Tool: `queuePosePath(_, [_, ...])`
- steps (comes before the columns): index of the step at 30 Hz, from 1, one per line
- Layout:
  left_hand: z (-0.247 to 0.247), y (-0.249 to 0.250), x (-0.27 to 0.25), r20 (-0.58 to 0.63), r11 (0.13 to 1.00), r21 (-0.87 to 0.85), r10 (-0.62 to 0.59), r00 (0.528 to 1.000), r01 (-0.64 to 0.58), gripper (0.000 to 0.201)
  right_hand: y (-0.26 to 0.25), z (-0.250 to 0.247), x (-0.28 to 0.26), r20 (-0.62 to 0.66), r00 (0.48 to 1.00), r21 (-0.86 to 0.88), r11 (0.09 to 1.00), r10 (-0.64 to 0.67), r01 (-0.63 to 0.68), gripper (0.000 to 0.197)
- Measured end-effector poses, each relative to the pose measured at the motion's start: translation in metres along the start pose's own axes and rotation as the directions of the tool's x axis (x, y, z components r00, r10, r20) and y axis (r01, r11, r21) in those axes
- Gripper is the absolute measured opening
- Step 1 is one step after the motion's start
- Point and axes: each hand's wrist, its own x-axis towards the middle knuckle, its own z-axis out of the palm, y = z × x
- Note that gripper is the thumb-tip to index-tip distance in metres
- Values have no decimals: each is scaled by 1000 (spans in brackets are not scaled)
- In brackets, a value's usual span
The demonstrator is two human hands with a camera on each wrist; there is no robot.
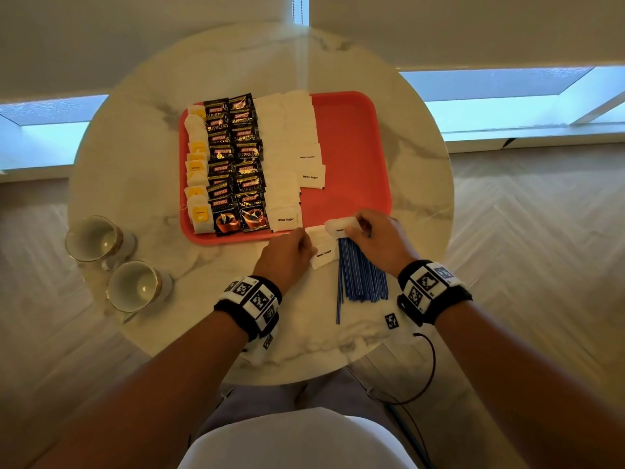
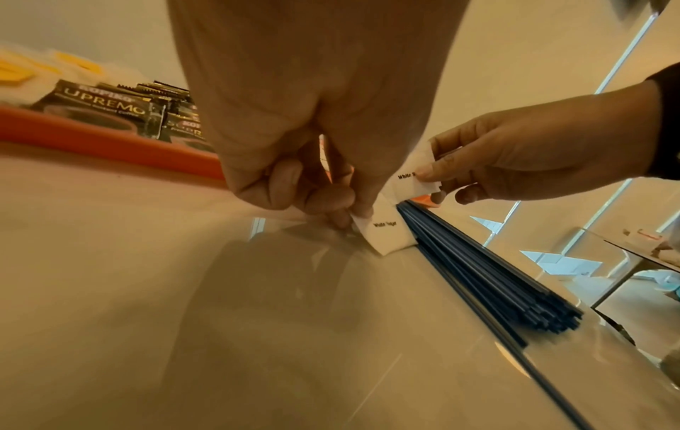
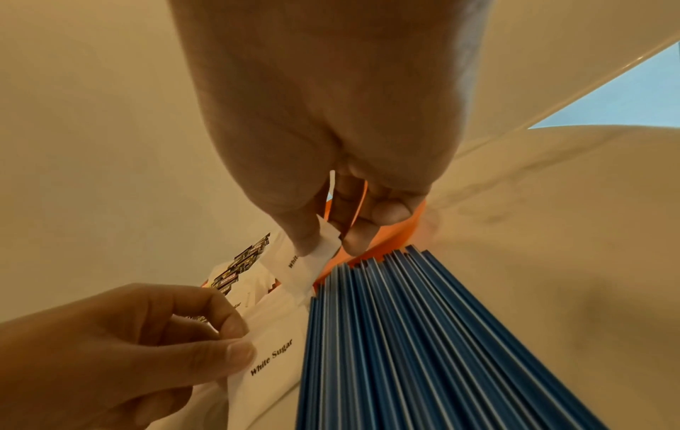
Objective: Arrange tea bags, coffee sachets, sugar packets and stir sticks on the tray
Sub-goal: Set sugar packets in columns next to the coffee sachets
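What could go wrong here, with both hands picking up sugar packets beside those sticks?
The loose blue plastic stir sticks lie right under the right hand; a brush might scatter them. The white paper sugar packet pinched by the left hand could disturb the overlapped packet rows on the red plastic tray.

Stir sticks (image 3: 405, 334) cut off by right wrist frame bottom; tea bags (image 2: 48, 67) blurred in left wrist view.

My table (image 1: 142, 164) is polished marble, glossy enough to mirror my hand. At twelve o'clock the tray (image 1: 351, 157) looks smooth matt plastic. The coffee sachets (image 1: 233, 157) are shiny foil, the sugar packets (image 1: 306, 140) matt white paper. The stir sticks (image 1: 360, 275) look like smooth blue plastic.
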Motion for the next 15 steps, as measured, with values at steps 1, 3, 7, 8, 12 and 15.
queuePosePath(1, [-1, 0, 0, 9, 1000, -4, 7, 1000, -7, 15, 0, -1, 1, -4, 1000, 11, 1000, 12, -12, 9])
queuePosePath(3, [-7, -2, -1, 22, 999, 0, 44, 999, -44, 13, -1, -2, 3, -10, 999, 37, 999, 32, -31, 9])
queuePosePath(7, [-24, -5, -5, 13, 993, -15, 121, 993, -121, 14, -10, -8, 15, -29, 997, 93, 993, 77, -74, 11])
queuePosePath(8, [-30, -6, -6, -9, 992, -17, 127, 992, -127, 16, -13, -10, 19, -30, 997, 102, 992, 74, -71, 13])
queuePosePath(12, [-48, -10, -8, -104, 987, -65, 143, 984, -150, 17, -25, -7, 45, -43, 997, 121, 991, 69, -63, 16])
queuePosePath(15, [-56, -13, -8, -128, 984, -88, 141, 982, -153, 18, -33, -1, 68, -27, 997, 66, 995, 72, -70, 17])
